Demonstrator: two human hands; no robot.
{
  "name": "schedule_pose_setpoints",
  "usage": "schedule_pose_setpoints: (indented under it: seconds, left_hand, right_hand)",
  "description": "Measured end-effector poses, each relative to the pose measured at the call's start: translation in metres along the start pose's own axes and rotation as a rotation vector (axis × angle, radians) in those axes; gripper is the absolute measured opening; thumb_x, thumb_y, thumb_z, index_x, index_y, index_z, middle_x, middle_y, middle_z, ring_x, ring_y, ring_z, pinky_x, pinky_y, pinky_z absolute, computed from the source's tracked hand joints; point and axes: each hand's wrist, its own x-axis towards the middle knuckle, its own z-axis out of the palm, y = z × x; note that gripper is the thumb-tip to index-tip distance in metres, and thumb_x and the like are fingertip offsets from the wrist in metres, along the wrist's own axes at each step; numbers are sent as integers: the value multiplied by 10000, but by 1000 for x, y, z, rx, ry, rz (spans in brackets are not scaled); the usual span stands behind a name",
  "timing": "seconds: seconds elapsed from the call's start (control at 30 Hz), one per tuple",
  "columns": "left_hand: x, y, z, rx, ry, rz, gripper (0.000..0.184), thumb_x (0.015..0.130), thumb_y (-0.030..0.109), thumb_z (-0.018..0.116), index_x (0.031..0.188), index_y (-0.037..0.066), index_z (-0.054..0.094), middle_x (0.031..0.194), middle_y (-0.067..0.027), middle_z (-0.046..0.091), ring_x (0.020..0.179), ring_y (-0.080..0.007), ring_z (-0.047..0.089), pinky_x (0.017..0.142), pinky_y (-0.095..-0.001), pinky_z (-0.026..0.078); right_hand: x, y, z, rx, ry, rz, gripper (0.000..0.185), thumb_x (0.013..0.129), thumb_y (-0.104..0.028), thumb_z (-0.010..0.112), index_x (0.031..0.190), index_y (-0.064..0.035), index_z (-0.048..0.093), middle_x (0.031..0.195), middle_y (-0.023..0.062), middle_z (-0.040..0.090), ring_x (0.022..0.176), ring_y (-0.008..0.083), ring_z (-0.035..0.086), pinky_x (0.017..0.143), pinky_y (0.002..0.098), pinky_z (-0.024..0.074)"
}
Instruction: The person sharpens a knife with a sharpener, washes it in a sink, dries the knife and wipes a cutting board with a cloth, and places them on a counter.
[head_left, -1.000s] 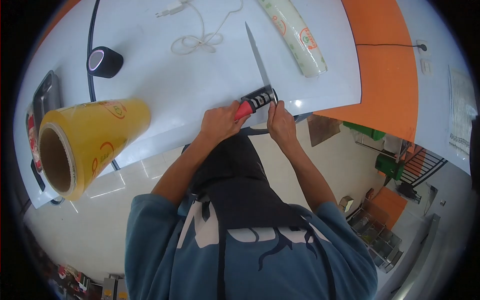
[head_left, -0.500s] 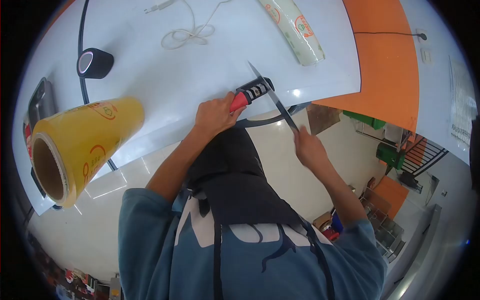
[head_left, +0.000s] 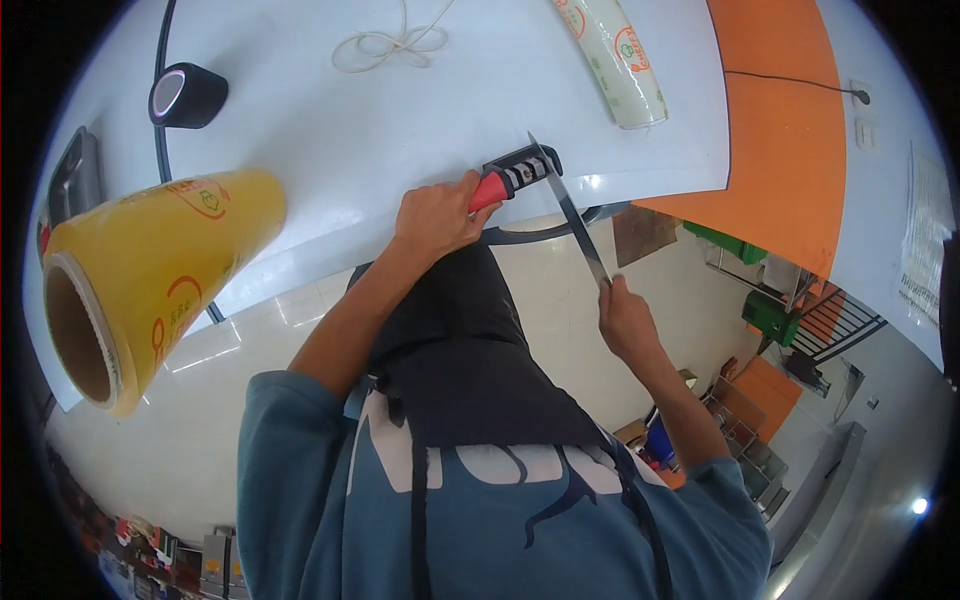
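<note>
My left hand is closed round the red handle of a knife sharpener, which rests on the white table near its front edge. The sharpener's head is black with several silvery slots. In my right hand is the handle end of a knife; the fingers cover most of the handle. Its blade lies across the far end of the sharpener, in or against a slot, with the tip pointing away from me over the table.
A large roll of yellow film lies at the left table edge. Behind it are a black cylindrical device and a dark metal tray. A coiled white cable and a pale wrapped roll lie farther back. The white table meets an orange surface.
My right hand has drawn the knife back toward me, so less of the blade reaches past the sharpener. My left hand keeps its hold. The camera view has shifted slightly.
</note>
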Motion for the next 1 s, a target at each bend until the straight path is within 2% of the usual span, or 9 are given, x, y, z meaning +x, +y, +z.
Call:
schedule_pose_setpoints:
  seconds: [0.1,0.17,0.23,0.33,0.63,0.73,0.8,0.87,1.0]
  left_hand:
    - [3,2,-4,-10,-21,9,382,848,451,633,923,84,563,564,-116,604,504,-321,618,459,-409,479]
    - [3,2,-4,-10,-33,8,374,850,443,635,909,81,563,563,-116,604,510,-321,621,469,-415,485]
    - [3,4,-7,-9,-41,-7,370,847,438,640,896,80,564,568,-119,607,515,-321,625,475,-421,489]
    - [0,7,-4,3,-83,-1,396,844,454,637,945,78,569,622,-140,633,564,-347,638,499,-439,497]
    - [4,9,-7,-19,-92,-62,395,840,455,635,943,79,574,609,-141,626,558,-347,637,490,-432,496]
    - [6,7,-7,-7,-97,-33,389,846,447,633,931,72,570,601,-145,622,552,-353,635,491,-436,497]
    - [10,8,-4,-7,-129,-32,402,849,455,629,957,73,568,629,-160,631,580,-369,640,515,-455,503]
    - [11,12,-12,-6,-189,-69,422,850,472,624,1000,82,566,672,-179,644,623,-387,647,550,-479,510]
    - [10,13,-8,3,-156,-83,421,848,468,624,994,76,571,691,-175,652,651,-390,653,568,-485,511]
  right_hand:
    - [63,-19,16,62,134,-100,285,985,-243,418,997,38,465,666,284,595,672,481,612,602,571,479]
    - [109,-65,2,138,319,-193,255,987,-226,451,963,28,447,641,298,574,635,494,583,543,562,445]
    - [130,-98,-17,135,355,-187,257,989,-229,447,946,24,439,650,303,576,630,501,577,538,568,441]
    - [124,-97,-15,136,316,-136,301,1005,-285,374,953,3,446,699,289,603,698,492,604,623,569,476]
    - [16,-2,30,106,113,-13,281,986,-235,435,955,45,445,649,291,588,613,489,596,541,576,464]
    - [45,-11,23,34,124,-56,299,989,-267,420,974,30,451,664,290,596,647,491,604,579,576,476]
    - [104,-22,33,48,251,-205,302,995,-293,390,1000,1,460,701,287,607,694,490,610,624,580,480]
    - [121,-79,-8,111,385,-183,261,996,-237,412,977,19,460,571,245,532,595,449,589,541,537,467]
    - [108,-65,3,95,318,-165,275,990,-250,419,1001,22,463,641,266,571,639,470,599,568,554,474]
